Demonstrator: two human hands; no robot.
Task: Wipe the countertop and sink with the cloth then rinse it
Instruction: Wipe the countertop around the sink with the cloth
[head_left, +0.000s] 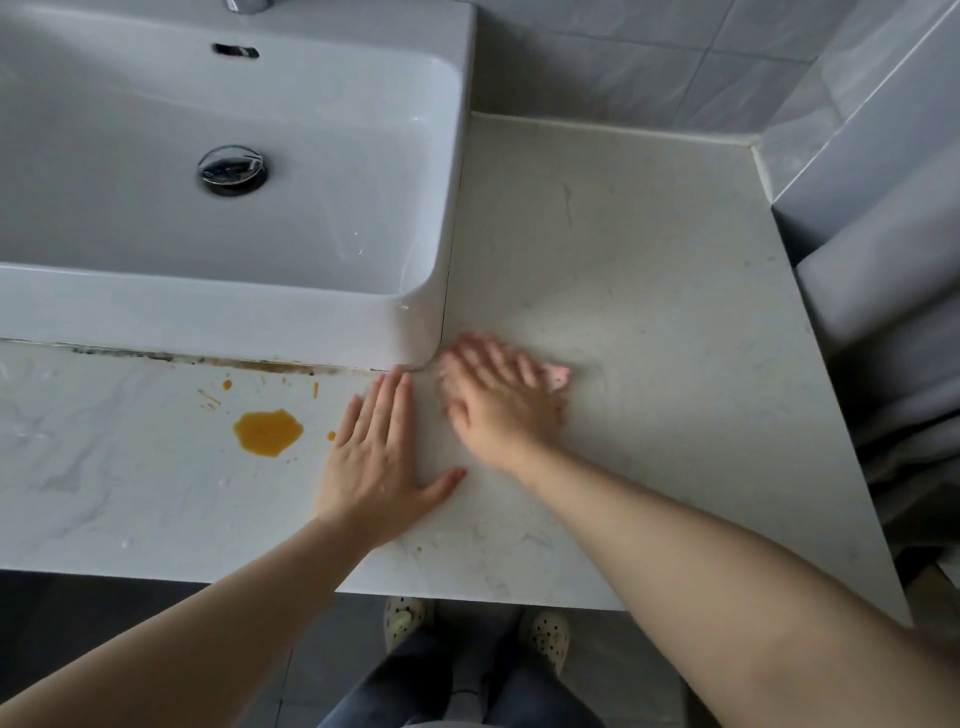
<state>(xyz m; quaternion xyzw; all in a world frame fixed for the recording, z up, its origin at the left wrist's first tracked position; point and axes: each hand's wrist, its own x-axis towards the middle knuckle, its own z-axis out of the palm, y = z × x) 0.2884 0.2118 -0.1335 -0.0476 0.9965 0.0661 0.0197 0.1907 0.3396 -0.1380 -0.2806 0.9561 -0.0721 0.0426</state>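
Wiping underway: right grip, blurred, fingers flat, pressing pink cloth onto worktop beside near-right corner of sink. Left grip flat, holding nothing. Orange spill at left unwiped. Sink and rinse judged not yet done.

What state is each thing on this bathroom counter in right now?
Left hand, flat on the countertop, fingers straight.
Right hand, blurred, pressing the cloth flat.
Cloth, pink, mostly hidden under the right hand.
Orange spill, not yet wiped.
Sink, no water running.
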